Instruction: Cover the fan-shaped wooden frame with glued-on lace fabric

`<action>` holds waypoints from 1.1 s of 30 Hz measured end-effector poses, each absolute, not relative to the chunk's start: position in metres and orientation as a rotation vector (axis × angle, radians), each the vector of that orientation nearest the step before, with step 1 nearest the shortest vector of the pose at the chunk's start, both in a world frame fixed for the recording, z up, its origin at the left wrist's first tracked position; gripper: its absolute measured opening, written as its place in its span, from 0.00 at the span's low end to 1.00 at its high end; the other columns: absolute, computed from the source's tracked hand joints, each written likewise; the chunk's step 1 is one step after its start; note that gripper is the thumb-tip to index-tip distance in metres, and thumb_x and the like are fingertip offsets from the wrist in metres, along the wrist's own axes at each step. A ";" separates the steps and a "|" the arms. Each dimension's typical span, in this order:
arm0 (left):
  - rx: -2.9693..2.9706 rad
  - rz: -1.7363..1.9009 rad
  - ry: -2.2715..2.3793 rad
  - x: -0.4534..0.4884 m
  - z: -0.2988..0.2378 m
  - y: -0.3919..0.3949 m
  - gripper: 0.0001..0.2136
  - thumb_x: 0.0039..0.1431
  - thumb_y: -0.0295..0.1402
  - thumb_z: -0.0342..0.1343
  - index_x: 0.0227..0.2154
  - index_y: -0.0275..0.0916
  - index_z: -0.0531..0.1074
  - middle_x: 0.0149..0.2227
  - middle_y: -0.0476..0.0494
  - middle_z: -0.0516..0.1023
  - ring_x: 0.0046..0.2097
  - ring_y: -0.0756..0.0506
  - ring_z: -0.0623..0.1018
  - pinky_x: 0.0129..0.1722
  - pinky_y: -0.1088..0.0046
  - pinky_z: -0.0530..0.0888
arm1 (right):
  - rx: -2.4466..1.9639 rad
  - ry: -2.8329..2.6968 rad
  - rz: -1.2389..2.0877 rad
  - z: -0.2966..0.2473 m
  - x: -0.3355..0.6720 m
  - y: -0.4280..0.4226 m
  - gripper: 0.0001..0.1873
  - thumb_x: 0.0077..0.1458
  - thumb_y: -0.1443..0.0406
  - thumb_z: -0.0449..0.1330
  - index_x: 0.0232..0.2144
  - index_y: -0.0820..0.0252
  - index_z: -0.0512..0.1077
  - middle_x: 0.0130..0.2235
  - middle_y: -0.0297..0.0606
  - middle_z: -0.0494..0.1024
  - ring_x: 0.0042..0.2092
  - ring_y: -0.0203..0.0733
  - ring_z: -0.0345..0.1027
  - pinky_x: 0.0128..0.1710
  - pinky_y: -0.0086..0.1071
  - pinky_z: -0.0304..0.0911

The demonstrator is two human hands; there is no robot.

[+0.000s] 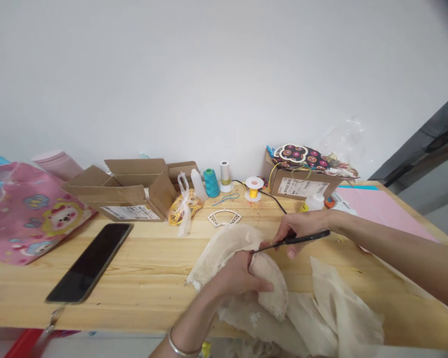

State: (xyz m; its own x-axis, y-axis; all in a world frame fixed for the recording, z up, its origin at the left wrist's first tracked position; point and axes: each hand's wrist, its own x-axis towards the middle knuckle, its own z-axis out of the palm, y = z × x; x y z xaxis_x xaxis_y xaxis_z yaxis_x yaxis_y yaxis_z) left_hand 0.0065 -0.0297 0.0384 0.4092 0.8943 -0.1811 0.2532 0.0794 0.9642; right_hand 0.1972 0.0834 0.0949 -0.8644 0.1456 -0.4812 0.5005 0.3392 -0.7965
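My left hand (242, 276) grips a cream fabric piece (224, 248), curved like a fan, near its middle. Closed around the black handles of a pair of scissors (302, 238), my right hand (302, 228) brings the blades to the fabric beside my left fingers. How far the blades are apart is too small to tell. Loose sheer cream cloth (332, 303) spreads below and to the right, hanging past the table's front edge. Just beyond the fabric lies a small fan-shaped wooden frame (224, 219).
A phone (91, 263) lies left on the wooden table (149, 278). Behind stand an open cardboard box (130, 194), a teal thread cone (211, 183), a yellow thread spool (253, 189) and a filled box (302, 184). A pink bag (37, 214) is far left, pink sheets (384, 209) right.
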 end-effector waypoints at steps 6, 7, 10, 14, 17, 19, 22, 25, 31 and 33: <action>1.462 0.574 1.150 0.006 0.039 -0.030 0.31 0.32 0.31 0.63 0.46 0.38 0.67 0.41 0.49 0.74 0.41 0.45 0.71 0.40 0.73 0.67 | 0.533 2.254 -1.526 0.090 0.199 0.086 0.24 0.42 0.53 0.60 0.38 0.64 0.73 0.23 0.28 0.65 0.25 0.29 0.50 0.21 0.22 0.48; 1.459 0.552 1.162 0.006 0.039 -0.030 0.29 0.32 0.32 0.63 0.45 0.38 0.68 0.40 0.49 0.74 0.40 0.45 0.71 0.39 0.74 0.67 | 0.526 2.264 -1.500 0.089 0.200 0.087 0.24 0.42 0.53 0.60 0.38 0.64 0.73 0.23 0.28 0.64 0.24 0.29 0.49 0.21 0.22 0.48; 1.447 0.485 1.208 0.005 0.039 -0.030 0.26 0.31 0.34 0.63 0.40 0.36 0.70 0.36 0.50 0.75 0.36 0.46 0.71 0.35 0.74 0.68 | 0.515 2.275 -1.429 0.088 0.200 0.090 0.24 0.44 0.52 0.58 0.37 0.66 0.73 0.22 0.28 0.61 0.23 0.28 0.47 0.20 0.22 0.48; 1.437 0.463 1.196 0.005 0.040 -0.030 0.27 0.31 0.33 0.63 0.41 0.36 0.70 0.35 0.50 0.76 0.35 0.46 0.72 0.33 0.74 0.68 | 0.534 2.272 -1.414 0.092 0.198 0.090 0.25 0.42 0.52 0.59 0.36 0.66 0.73 0.22 0.28 0.62 0.24 0.29 0.49 0.20 0.22 0.48; 1.443 0.527 1.171 0.005 0.041 -0.030 0.31 0.31 0.33 0.64 0.45 0.38 0.68 0.38 0.50 0.75 0.38 0.45 0.72 0.36 0.74 0.68 | 0.556 2.287 -1.409 0.098 0.196 0.088 0.25 0.39 0.51 0.61 0.34 0.65 0.74 0.22 0.28 0.64 0.24 0.29 0.51 0.22 0.22 0.49; 1.455 0.554 1.169 0.005 0.041 -0.030 0.32 0.31 0.32 0.64 0.46 0.40 0.68 0.39 0.50 0.75 0.39 0.44 0.72 0.37 0.73 0.68 | 0.546 2.293 -1.394 0.100 0.195 0.088 0.24 0.39 0.51 0.61 0.34 0.64 0.75 0.22 0.27 0.65 0.25 0.29 0.51 0.22 0.22 0.50; 1.465 0.522 1.152 0.005 0.041 -0.029 0.31 0.32 0.33 0.64 0.46 0.40 0.68 0.37 0.50 0.76 0.38 0.43 0.72 0.36 0.73 0.68 | 0.565 2.306 -1.337 0.101 0.194 0.089 0.23 0.39 0.52 0.61 0.34 0.62 0.75 0.21 0.27 0.65 0.25 0.29 0.52 0.22 0.22 0.50; 1.470 0.497 1.143 0.005 0.040 -0.028 0.31 0.32 0.32 0.63 0.46 0.40 0.68 0.37 0.49 0.76 0.38 0.43 0.73 0.36 0.72 0.69 | 0.611 2.323 -1.274 0.102 0.193 0.089 0.23 0.38 0.53 0.62 0.35 0.62 0.75 0.21 0.27 0.64 0.25 0.29 0.51 0.21 0.21 0.49; 1.518 0.549 1.112 0.005 0.040 -0.027 0.33 0.31 0.32 0.65 0.47 0.42 0.67 0.45 0.48 0.73 0.45 0.41 0.71 0.44 0.71 0.66 | 0.589 2.366 -1.213 0.106 0.194 0.089 0.22 0.37 0.54 0.62 0.35 0.59 0.75 0.19 0.25 0.59 0.22 0.27 0.47 0.19 0.21 0.45; 1.523 0.571 1.099 0.005 0.040 -0.026 0.34 0.30 0.31 0.65 0.48 0.43 0.67 0.45 0.49 0.73 0.46 0.41 0.70 0.45 0.70 0.65 | 0.581 2.380 -1.236 0.104 0.194 0.089 0.22 0.38 0.54 0.62 0.35 0.60 0.75 0.19 0.25 0.60 0.22 0.27 0.48 0.19 0.21 0.45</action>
State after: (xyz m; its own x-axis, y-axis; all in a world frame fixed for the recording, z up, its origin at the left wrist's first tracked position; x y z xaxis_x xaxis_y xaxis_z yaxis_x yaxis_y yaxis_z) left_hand 0.0047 -0.0264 0.0403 0.4495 0.8692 -0.2058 0.3319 0.0514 0.9419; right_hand 0.1943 0.0895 0.1042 -0.8358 0.1782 -0.5192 0.5273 0.5240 -0.6689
